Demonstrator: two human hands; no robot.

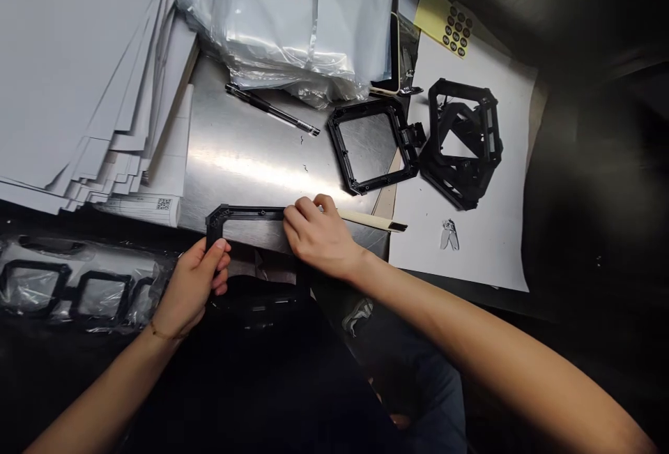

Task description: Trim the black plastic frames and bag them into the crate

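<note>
A black square plastic frame hangs over the near edge of the metal table. My left hand is closed on its left side, thumb on top. My right hand is closed in a pinch on a thin cream-coloured stick, pressing its end against the frame's top bar. The stick points to the right. The lower part of the frame is lost in the dark below the table edge.
Another black frame lies on the table, beside a stack of several frames on white paper. A pen, plastic bags, stacked white sheets, a yellow sticker sheet and bagged frames surround them.
</note>
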